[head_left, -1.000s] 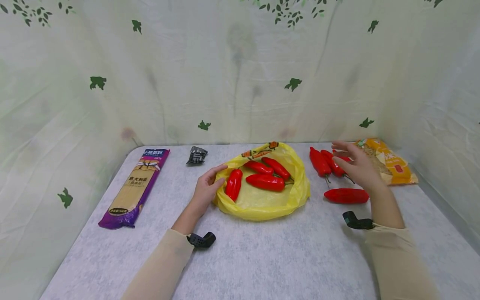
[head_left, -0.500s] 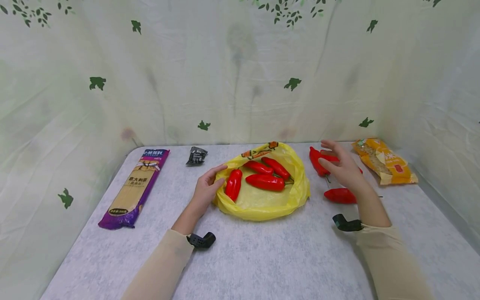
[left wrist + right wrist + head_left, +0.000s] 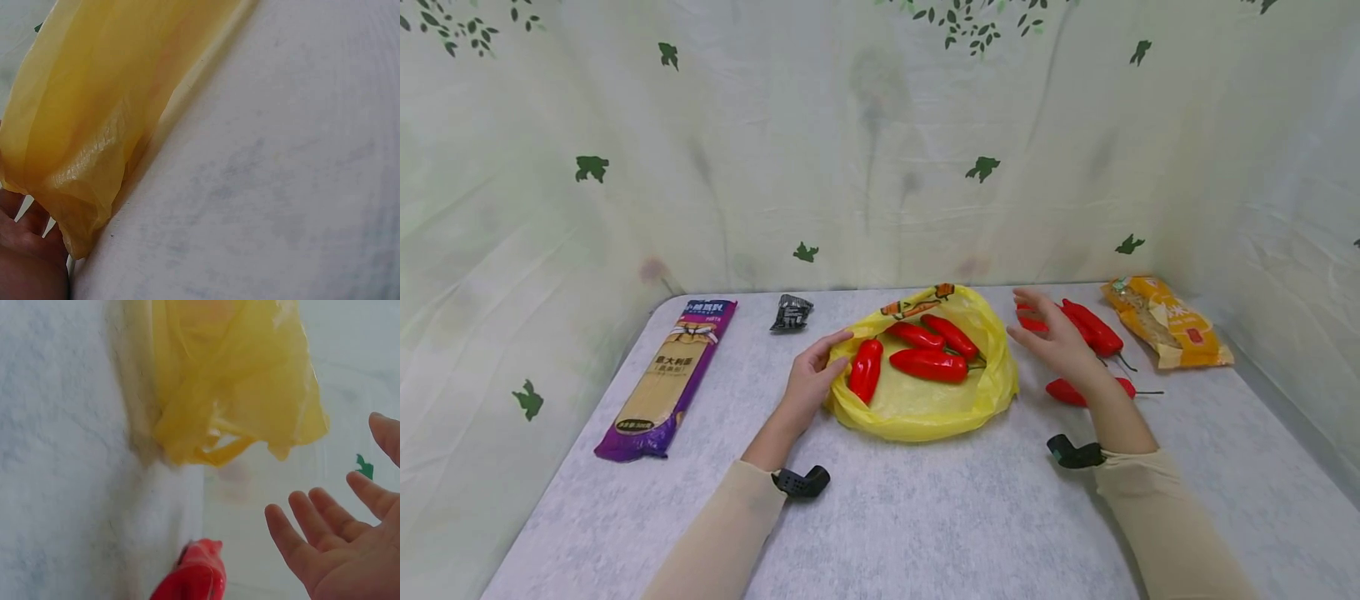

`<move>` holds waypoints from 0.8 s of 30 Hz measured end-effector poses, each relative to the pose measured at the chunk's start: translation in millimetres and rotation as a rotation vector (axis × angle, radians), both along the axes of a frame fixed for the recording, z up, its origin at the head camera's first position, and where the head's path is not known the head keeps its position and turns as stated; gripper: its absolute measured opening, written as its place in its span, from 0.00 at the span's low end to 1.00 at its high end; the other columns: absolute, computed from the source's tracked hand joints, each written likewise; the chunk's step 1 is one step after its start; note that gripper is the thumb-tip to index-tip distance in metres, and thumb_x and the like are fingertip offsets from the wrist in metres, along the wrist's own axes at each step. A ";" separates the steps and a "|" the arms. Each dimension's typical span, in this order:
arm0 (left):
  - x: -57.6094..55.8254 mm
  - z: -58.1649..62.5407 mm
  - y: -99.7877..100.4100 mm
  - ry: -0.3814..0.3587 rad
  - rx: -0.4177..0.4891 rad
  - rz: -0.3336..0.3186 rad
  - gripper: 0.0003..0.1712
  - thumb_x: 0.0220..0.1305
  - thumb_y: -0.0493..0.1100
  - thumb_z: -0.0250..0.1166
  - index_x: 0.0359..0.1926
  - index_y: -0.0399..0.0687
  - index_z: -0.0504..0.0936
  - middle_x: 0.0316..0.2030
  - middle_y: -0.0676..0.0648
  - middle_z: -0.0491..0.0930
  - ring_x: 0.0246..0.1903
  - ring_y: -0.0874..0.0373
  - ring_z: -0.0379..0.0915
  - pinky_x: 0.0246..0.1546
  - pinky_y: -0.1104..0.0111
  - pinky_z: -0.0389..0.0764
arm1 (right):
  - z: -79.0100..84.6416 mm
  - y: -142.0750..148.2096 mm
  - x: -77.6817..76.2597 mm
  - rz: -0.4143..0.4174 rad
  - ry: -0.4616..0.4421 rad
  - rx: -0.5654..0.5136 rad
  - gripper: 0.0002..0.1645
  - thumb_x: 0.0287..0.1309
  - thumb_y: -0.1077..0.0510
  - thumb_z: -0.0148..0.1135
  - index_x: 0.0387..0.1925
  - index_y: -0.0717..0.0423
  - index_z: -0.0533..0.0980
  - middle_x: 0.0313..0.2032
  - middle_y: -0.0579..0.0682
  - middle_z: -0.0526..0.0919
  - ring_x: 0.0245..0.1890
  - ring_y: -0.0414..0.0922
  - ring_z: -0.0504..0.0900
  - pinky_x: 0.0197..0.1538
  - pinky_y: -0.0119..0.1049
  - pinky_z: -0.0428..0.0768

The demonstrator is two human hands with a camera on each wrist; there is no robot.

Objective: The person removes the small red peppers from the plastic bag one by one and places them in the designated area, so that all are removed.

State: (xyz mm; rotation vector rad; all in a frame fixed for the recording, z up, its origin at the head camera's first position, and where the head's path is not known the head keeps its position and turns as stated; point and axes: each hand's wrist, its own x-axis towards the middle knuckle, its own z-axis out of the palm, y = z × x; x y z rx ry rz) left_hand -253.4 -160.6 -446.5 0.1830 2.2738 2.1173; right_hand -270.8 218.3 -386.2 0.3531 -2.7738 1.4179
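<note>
A yellow plastic bag (image 3: 895,423) stands with its mouth wide at mid-table in the head view, several red chili peppers (image 3: 929,365) inside. My left hand (image 3: 808,379) holds its left rim, thumb and fingers at the edge; the bag partly hides the fingers (image 3: 34,219) in the left wrist view. Just right of the bag, my right hand (image 3: 1060,342) is in the air, its fingers spread and holding nothing. The right wrist view shows this hand (image 3: 356,556) apart from the bag (image 3: 244,381). More red peppers (image 3: 1092,327) lie under and beyond it, partly covered.
A purple pasta packet (image 3: 670,375) lies at the left of the table (image 3: 925,517). A small black wrapper (image 3: 792,312) sits near the back edge. At the back right is an orange food packet (image 3: 1172,325). Printed cloth (image 3: 737,150) hangs behind the table.
My right hand has moved left from above the loose peppers toward the bag, uncovering some of them. The left hand stays at the bag's rim, and the peppers lie as before.
</note>
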 end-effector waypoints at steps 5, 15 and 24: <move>-0.2 -0.7 -0.5 -0.004 -0.005 0.001 0.22 0.69 0.36 0.55 0.61 0.58 0.74 0.66 0.57 0.68 0.70 0.64 0.57 0.73 0.64 0.58 | -6.5 -9.0 0.0 0.037 -0.021 -0.030 0.42 0.62 0.45 0.60 0.72 0.39 0.51 0.72 0.48 0.58 0.71 0.53 0.60 0.65 0.58 0.70; -0.5 -2.4 -1.2 0.003 -0.010 0.000 0.22 0.69 0.37 0.55 0.61 0.59 0.74 0.66 0.57 0.68 0.70 0.64 0.57 0.73 0.63 0.58 | -15.4 -26.8 3.4 0.085 -0.091 -0.037 0.44 0.60 0.49 0.63 0.72 0.33 0.51 0.73 0.46 0.53 0.72 0.54 0.54 0.68 0.60 0.64; -2.7 -2.8 -1.0 -0.007 -0.005 0.023 0.22 0.69 0.36 0.55 0.61 0.60 0.75 0.66 0.57 0.69 0.69 0.64 0.58 0.72 0.63 0.59 | -25.0 -28.6 -0.2 0.073 -0.110 -0.012 0.41 0.60 0.47 0.61 0.71 0.33 0.54 0.73 0.48 0.55 0.71 0.55 0.56 0.69 0.61 0.63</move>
